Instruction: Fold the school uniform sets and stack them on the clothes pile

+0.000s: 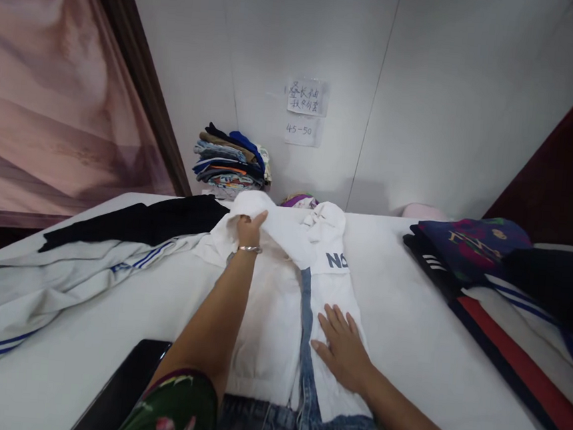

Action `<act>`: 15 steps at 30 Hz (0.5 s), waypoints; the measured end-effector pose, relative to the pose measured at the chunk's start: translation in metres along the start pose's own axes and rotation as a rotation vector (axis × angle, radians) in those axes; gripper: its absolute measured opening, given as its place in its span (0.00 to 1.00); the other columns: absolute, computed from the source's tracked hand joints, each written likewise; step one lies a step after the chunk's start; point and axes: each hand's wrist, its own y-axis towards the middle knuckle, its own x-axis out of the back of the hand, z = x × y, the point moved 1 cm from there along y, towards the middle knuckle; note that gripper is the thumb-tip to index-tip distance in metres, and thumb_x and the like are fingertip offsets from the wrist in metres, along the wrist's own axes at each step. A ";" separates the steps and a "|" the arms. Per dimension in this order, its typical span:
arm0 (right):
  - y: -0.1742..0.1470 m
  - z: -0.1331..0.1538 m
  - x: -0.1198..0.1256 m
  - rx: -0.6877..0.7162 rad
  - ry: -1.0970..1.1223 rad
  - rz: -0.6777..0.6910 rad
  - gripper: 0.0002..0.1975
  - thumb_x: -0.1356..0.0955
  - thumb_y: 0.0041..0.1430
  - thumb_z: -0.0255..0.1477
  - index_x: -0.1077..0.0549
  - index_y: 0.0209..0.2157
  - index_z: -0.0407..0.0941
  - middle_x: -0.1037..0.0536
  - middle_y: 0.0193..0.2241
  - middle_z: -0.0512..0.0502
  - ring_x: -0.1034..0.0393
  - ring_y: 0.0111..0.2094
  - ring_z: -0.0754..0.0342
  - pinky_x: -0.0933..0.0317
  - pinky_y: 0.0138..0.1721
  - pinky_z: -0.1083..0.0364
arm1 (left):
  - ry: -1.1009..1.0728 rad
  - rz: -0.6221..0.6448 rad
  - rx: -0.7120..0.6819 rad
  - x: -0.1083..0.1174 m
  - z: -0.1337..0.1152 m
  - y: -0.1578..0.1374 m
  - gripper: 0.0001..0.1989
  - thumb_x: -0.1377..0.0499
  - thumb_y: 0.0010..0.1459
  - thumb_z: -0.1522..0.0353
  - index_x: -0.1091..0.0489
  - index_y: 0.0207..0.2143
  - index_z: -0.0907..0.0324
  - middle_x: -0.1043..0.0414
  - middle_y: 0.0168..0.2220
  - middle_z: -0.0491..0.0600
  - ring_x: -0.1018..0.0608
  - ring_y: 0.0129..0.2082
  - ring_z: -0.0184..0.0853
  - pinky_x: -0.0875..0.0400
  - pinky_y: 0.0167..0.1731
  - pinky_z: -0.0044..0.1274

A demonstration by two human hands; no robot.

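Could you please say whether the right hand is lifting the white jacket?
No, the right hand lies flat on the white jacket, while the left hand raises part of it.

Left hand (251, 232): closed on the white jacket (269, 334)
Right hand (339, 347): flat on its right side
Left forearm (221, 309): above it

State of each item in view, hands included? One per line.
White garment with blue denim trim: spread out, upper part lifted
Left hand: gripping its fabric
Right hand: open, palm down on it
Pale grey garment with blue stripes: unfolded, rumpled
Black cloth garment: lying loosely
Multicoloured rear clothes stack: folded, piled
Handwritten white paper signs: fixed to wall
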 end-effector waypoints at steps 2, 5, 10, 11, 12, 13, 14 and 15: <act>-0.001 0.001 0.004 -0.010 0.005 0.032 0.34 0.43 0.62 0.49 0.43 0.63 0.44 0.53 0.65 0.40 0.63 0.66 0.37 0.63 0.64 0.35 | -0.097 -0.073 0.097 0.017 -0.002 0.002 0.18 0.40 0.52 0.64 0.30 0.46 0.59 0.24 0.44 0.51 0.26 0.50 0.38 0.32 0.52 0.28; 0.002 0.001 0.014 -0.008 0.057 0.066 0.32 0.42 0.62 0.48 0.38 0.61 0.44 0.46 0.64 0.38 0.57 0.65 0.37 0.60 0.62 0.34 | -0.245 -0.078 0.232 0.046 -0.004 0.001 0.19 0.50 0.59 0.63 0.31 0.49 0.60 0.25 0.46 0.54 0.26 0.52 0.39 0.30 0.50 0.30; 0.053 -0.013 0.048 0.049 0.062 -0.164 0.26 0.42 0.64 0.38 0.39 0.61 0.45 0.42 0.63 0.41 0.52 0.65 0.46 0.56 0.63 0.40 | -0.497 -0.163 0.370 0.074 -0.013 -0.005 0.22 0.48 0.58 0.64 0.32 0.52 0.62 0.25 0.46 0.56 0.27 0.52 0.43 0.33 0.53 0.37; 0.071 -0.017 0.055 0.047 0.033 -0.200 0.26 0.43 0.64 0.36 0.40 0.61 0.43 0.43 0.64 0.40 0.53 0.65 0.46 0.57 0.63 0.42 | -0.519 -0.186 0.387 0.076 -0.016 -0.005 0.22 0.47 0.57 0.63 0.32 0.52 0.62 0.25 0.46 0.57 0.27 0.52 0.43 0.34 0.53 0.37; 0.090 -0.022 0.060 0.028 -0.006 -0.203 0.26 0.43 0.64 0.33 0.41 0.62 0.42 0.44 0.64 0.40 0.55 0.66 0.47 0.57 0.64 0.43 | -0.533 -0.204 0.399 0.077 -0.019 -0.005 0.22 0.46 0.57 0.64 0.32 0.52 0.63 0.25 0.46 0.57 0.27 0.52 0.43 0.35 0.54 0.37; 0.110 -0.026 0.065 -0.005 -0.048 -0.183 0.26 0.44 0.64 0.32 0.42 0.62 0.40 0.45 0.64 0.39 0.56 0.66 0.46 0.57 0.63 0.43 | -0.539 -0.214 0.407 0.077 -0.023 -0.004 0.21 0.45 0.57 0.65 0.32 0.51 0.63 0.25 0.46 0.56 0.27 0.52 0.43 0.35 0.54 0.37; 0.129 -0.029 0.067 -0.039 -0.090 -0.143 0.25 0.44 0.65 0.31 0.43 0.62 0.39 0.46 0.65 0.39 0.58 0.66 0.46 0.57 0.63 0.44 | -0.537 -0.216 0.416 0.077 -0.026 -0.004 0.20 0.45 0.56 0.67 0.31 0.51 0.62 0.24 0.46 0.56 0.26 0.52 0.43 0.36 0.55 0.37; 0.148 -0.031 0.069 -0.062 -0.123 -0.102 0.25 0.44 0.65 0.30 0.43 0.62 0.39 0.47 0.65 0.39 0.59 0.66 0.45 0.58 0.63 0.44 | -0.527 -0.218 0.422 0.077 -0.029 -0.002 0.20 0.45 0.55 0.69 0.31 0.50 0.62 0.24 0.46 0.55 0.26 0.51 0.42 0.36 0.55 0.36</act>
